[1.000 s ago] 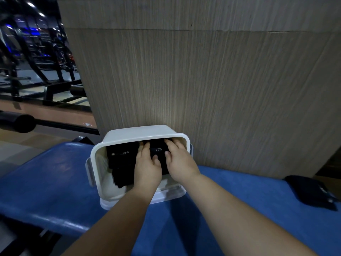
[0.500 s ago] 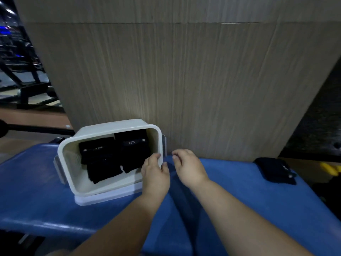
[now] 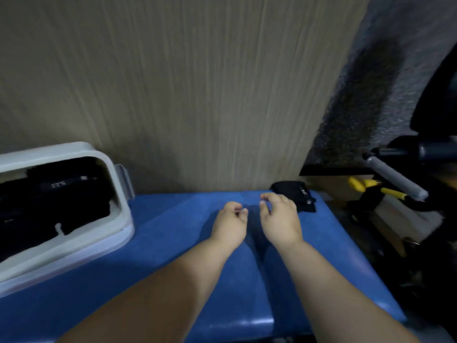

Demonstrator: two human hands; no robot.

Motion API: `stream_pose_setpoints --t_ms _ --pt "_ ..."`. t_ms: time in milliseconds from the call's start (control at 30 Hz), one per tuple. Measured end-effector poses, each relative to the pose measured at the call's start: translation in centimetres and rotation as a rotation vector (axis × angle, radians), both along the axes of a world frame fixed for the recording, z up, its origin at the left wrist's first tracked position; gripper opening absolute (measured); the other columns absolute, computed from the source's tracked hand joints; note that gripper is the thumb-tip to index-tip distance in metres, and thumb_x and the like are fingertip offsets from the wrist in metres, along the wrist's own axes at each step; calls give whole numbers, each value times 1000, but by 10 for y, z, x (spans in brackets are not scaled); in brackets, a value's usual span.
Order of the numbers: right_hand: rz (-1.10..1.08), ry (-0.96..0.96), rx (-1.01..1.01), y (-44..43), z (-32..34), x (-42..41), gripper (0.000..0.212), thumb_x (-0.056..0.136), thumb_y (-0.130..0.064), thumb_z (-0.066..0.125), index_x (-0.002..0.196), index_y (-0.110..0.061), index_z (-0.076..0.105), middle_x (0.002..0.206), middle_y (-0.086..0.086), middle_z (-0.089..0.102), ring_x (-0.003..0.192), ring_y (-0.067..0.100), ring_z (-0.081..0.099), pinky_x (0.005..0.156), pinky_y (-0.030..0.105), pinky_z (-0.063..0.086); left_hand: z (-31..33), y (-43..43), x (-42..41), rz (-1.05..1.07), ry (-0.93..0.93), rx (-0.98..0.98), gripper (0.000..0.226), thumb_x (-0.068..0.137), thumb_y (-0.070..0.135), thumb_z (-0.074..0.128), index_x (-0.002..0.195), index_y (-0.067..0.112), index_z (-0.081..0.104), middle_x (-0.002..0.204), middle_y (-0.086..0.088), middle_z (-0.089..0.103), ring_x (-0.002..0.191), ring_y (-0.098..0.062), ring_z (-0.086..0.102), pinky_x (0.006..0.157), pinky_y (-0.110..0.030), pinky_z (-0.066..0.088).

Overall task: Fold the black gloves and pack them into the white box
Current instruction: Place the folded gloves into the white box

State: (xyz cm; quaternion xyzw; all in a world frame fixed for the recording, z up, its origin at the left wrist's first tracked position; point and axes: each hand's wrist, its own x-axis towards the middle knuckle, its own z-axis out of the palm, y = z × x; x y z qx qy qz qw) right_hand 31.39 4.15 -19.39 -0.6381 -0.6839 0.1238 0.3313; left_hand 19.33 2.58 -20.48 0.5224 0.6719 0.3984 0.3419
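Note:
The white box [image 3: 121, 206] lies tipped on its side at the left of the blue bench pad, its mouth facing me. Folded black gloves [image 3: 66, 196] fill its inside. Another black glove [image 3: 300, 194] lies at the pad's far right corner against the wooden panel. My right hand [image 3: 280, 219] hovers just left of that glove, fingers curled and apart, holding nothing. My left hand [image 3: 231, 225] is beside it over the bare pad, fingers loosely curled and empty. Neither hand touches the box.
The blue bench pad [image 3: 173, 243] runs under both arms. A wooden panel [image 3: 197, 95] rises directly behind it. Off the right edge stand gym equipment with a grey handle [image 3: 395, 179] and yellow parts [image 3: 371, 188].
Both hands have left the box and moved right across the pad toward the loose glove. The view has swung right, so the box now sits at the left edge.

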Motion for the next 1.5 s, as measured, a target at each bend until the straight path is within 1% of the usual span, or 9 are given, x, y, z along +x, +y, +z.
stream_pose_setpoints --t_ms 133,300,467,767,933,1133,1300,1433,1500 --pt "-126 -53 85 13 -8 41 31 95 -18 50 124 -17 60 132 3 54 131 25 34 108 29 21 -3 25 38 -53 -19 -41 32 98 26 47 125 10 52 126 -8 59 114 -24 55 94 -29 43" --pt "-201 -21 9 32 -22 73 37 97 -17 46 133 -19 54 151 6 36 144 28 18 115 33 13 -4 51 67 -94 -67 -97 36 99 28 46 132 12 49 131 -6 56 119 -23 53 98 -28 41" --pt "-161 71 -208 46 -27 86 44 100 -26 41 144 -26 40 159 7 17 144 27 22 114 40 21 -5 71 88 -129 -149 -140 42 100 28 45 139 12 42 136 -3 52 122 -20 50 99 -28 40" --pt "-51 137 -213 42 -21 78 34 100 -28 41 132 -26 52 129 6 49 124 25 44 107 43 34 -6 84 91 -25 -208 -190 60 94 38 54 144 15 30 138 -11 48 117 -31 55 101 -42 46" --pt "65 232 -257 22 -16 58 30 101 -25 41 126 -24 58 118 1 49 113 16 49 93 19 32 -6 70 62 98 -325 -165 35 90 31 61 120 20 47 115 -8 62 101 -26 62 91 -45 53" --pt "113 410 -274 0 -9 23 12 98 -25 49 105 -29 58 98 -11 62 92 8 55 69 10 38 6 34 5 174 -488 -146 19 89 12 60 98 25 50 108 -9 63 99 -28 63 87 -46 55" --pt "7 569 -264 -9 11 -14 23 95 -38 53 112 -21 49 97 -3 61 81 7 55 73 28 38 29 -7 -48 115 -583 -172 23 91 9 58 108 23 53 112 -8 63 92 -20 64 61 -29 56" --pt "115 804 -496 -17 19 -54 42 84 -55 61 108 -21 56 107 1 66 101 18 61 94 38 47 44 -42 -91 46 -587 -182 28 91 6 56 113 23 56 107 -7 66 88 -19 65 66 -32 57" --pt "193 960 -621 -25 25 -77 34 87 -47 61 107 -20 58 101 2 68 96 20 62 88 36 48 48 -58 -113 42 -601 -172 28 91 5 54 112 24 57 105 -8 66 88 -20 65 65 -32 56"
